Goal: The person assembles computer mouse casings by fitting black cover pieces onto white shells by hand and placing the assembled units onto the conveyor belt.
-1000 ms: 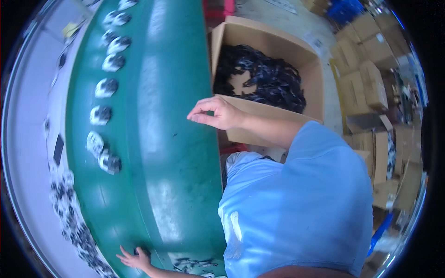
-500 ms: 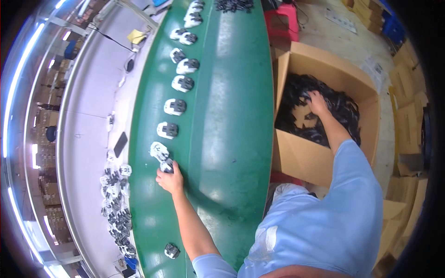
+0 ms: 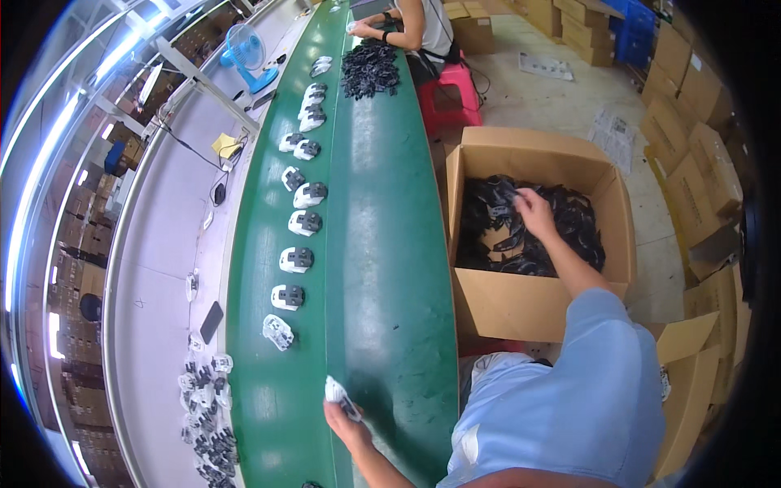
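My left hand (image 3: 346,423) is closed around a white-and-black plastic part (image 3: 335,390), held above the near part of the green table (image 3: 394,244). My right hand (image 3: 534,213) reaches into an open cardboard box (image 3: 521,302) on the right. Its blurred fingertips are at a heap of curved black plastic pieces (image 3: 569,207), and whether they grip one cannot be made out. Ahead of my left hand, a mostly white part (image 3: 278,332) lies on the table. Beyond it, several white-and-black parts (image 3: 288,297) form a line running away from me.
Many white-and-black parts (image 3: 213,415) are piled along the left ledge, near a dark phone (image 3: 211,322). Ahead, another person's hands (image 3: 370,26) work beside a heap of small black pieces (image 3: 370,69). A blue fan (image 3: 246,53) and a pink stool (image 3: 455,93) stand farther off.
My left hand has picked up a part from the line and drawn it back toward me. My right hand stays in the box. The view has tilted up, showing the other person.
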The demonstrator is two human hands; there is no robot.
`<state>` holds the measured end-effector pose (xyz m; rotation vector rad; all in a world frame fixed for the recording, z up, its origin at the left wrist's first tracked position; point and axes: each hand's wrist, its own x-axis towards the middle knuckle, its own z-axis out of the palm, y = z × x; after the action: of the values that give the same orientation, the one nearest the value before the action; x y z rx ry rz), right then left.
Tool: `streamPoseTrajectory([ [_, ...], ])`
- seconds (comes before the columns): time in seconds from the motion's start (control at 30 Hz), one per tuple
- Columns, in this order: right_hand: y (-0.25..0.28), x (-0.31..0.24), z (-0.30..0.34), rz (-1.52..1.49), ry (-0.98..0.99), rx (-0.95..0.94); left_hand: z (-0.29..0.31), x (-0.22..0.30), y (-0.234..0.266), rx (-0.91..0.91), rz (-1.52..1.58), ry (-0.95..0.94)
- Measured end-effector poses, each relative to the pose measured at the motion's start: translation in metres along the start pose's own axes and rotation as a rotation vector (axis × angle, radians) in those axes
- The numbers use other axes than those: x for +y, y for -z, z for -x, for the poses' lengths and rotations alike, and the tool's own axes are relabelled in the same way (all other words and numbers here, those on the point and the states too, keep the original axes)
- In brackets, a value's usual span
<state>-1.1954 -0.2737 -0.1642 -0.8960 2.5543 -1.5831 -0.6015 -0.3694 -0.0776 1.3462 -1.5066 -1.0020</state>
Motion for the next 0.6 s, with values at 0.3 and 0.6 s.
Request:
streamPoseTrajectory([
  [0.3,-0.089,-0.304,0.229,-0.941,-0.26,-1.474,0.066,0.024,0.008,0.171,1.145,0.267],
  [0.6,-0.147,-0.357,0.349,-0.722,-0.204,-2.265,0.135,0.02,0.044,0.638,0.877,-0.013],
])
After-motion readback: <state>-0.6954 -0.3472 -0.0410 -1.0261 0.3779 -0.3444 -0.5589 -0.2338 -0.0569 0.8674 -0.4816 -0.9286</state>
